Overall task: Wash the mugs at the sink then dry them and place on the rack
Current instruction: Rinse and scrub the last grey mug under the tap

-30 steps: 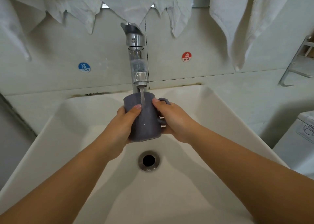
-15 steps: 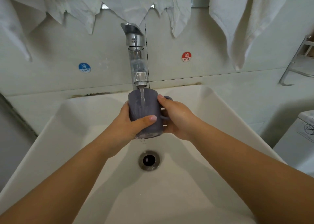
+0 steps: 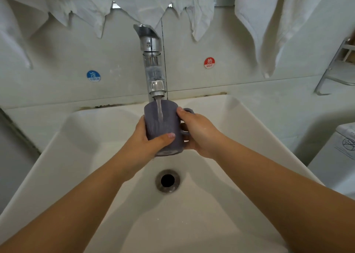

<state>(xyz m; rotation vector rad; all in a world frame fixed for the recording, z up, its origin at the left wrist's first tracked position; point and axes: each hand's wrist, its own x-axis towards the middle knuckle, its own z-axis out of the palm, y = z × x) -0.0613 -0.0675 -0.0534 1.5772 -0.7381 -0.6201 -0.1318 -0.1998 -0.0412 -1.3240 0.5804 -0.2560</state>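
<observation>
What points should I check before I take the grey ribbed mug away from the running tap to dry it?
1. Left hand grips the grey ribbed mug: ok.
2. Right hand holds the handle side: ok.
3. Water from the chrome tap turned off: not ok, it runs onto the mug.
4. Mug fully rinsed inside: cannot tell.
5. White towel hanging on the wall, within sight: ok.
6. White sink drain open: ok.

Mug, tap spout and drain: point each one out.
mug (image 3: 169, 126), head view, on its ribbed grey side wall.
tap spout (image 3: 157, 88), head view, on the chrome nozzle.
drain (image 3: 167, 180), head view, on the dark opening.
</observation>
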